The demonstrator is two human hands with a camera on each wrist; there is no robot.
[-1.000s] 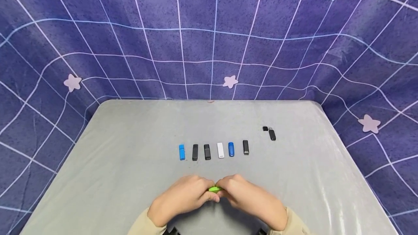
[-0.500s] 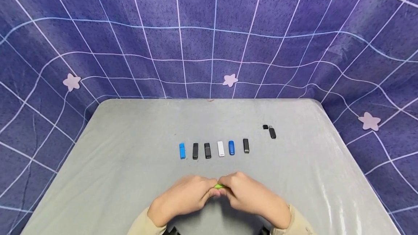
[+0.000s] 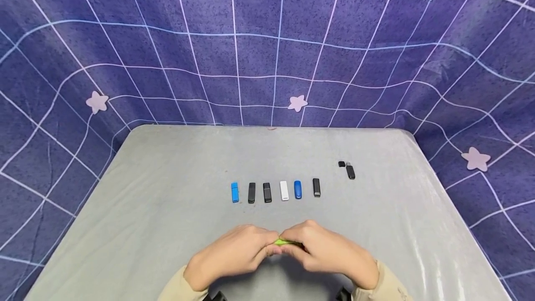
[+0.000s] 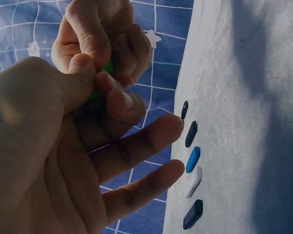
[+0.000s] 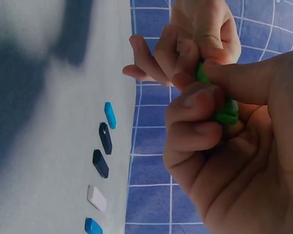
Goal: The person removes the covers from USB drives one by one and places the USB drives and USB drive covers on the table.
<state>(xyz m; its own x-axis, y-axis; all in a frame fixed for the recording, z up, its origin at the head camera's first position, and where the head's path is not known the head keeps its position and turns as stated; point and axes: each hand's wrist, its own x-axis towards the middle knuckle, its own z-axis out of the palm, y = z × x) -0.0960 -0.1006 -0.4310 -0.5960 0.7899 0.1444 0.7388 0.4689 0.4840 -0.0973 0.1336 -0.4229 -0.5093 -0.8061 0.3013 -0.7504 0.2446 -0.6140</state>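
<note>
A bright green USB stick (image 3: pixel 283 242) is held between both hands above the near part of the table, largely hidden by fingers. My left hand (image 3: pixel 238 252) pinches one end between thumb and forefinger; in the left wrist view its other fingers (image 4: pixel 146 141) spread loosely. My right hand (image 3: pixel 328 250) grips the other end, thumb on top and fingers curled beneath. The right wrist view shows the stick's rounded green end (image 5: pixel 228 114) poking out inside that hand. The fingertips of the two hands meet around the middle of the stick.
Beyond the hands several capped USB sticks stand in a row, including a light blue one (image 3: pixel 235 192), a white one (image 3: pixel 284 190) and a dark blue one (image 3: pixel 297 189). Farther right lies an uncapped black USB stick (image 3: pixel 350 171) beside its cap (image 3: pixel 342 164). A purple curtain (image 3: pixel 259 55) surrounds the grey table (image 3: pixel 175 171).
Both hands stay together on the green USB stick, shifting slightly to the right. More of the stick shows between my right thumb and forefinger than half a second ago. The row is unchanged.
</note>
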